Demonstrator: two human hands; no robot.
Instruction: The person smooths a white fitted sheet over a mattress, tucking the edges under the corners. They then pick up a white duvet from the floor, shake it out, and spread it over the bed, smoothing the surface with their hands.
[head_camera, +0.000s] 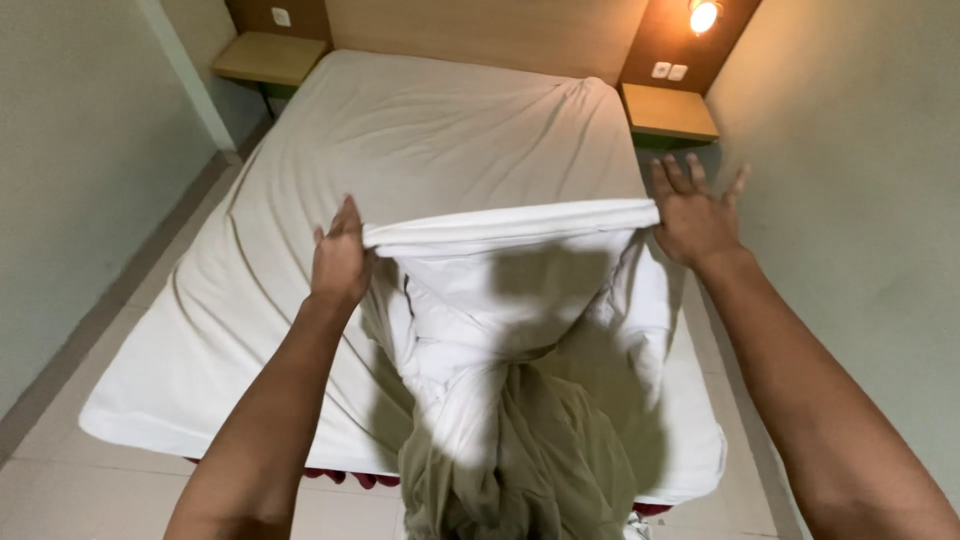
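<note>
— What is the left hand (340, 255) doing?

— It is closed on one corner of a white sheet (510, 270), fingers pinched over the folded top edge, held up above the bed (420, 130).

— And the right hand (695, 215)?

— Its fingers are spread wide; the sheet's other corner meets the palm side, though the grip itself is hidden.

— Where does the sheet go?

— It stretches taut between both hands and hangs down toward the foot of the bed.
</note>
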